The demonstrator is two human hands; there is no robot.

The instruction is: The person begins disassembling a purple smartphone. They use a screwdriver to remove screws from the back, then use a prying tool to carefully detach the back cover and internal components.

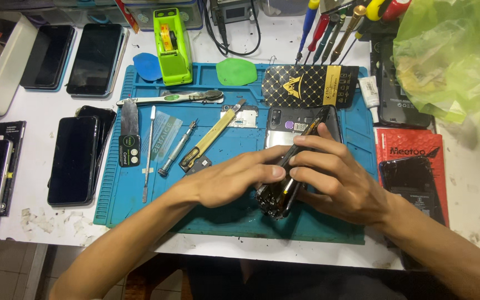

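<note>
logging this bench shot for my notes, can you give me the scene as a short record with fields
surface: blue repair mat on a white table
left hand: fingers press against the dark phone screen panel
right hand: grips the panel, which stands on edge
under the hands: opened phone body with its camera showing
tools on mat: precision screwdriver, metal spudger, brush
at mat's top edge: green tape dispenser
left of mat: several dark phones

You see a matt blue rubbery mat (pixel 140 194), glossy black glass on the phone (pixel 73 161), a shiny metal screwdriver (pixel 176 149), and crinkled translucent green plastic bag (pixel 451 61).
</note>
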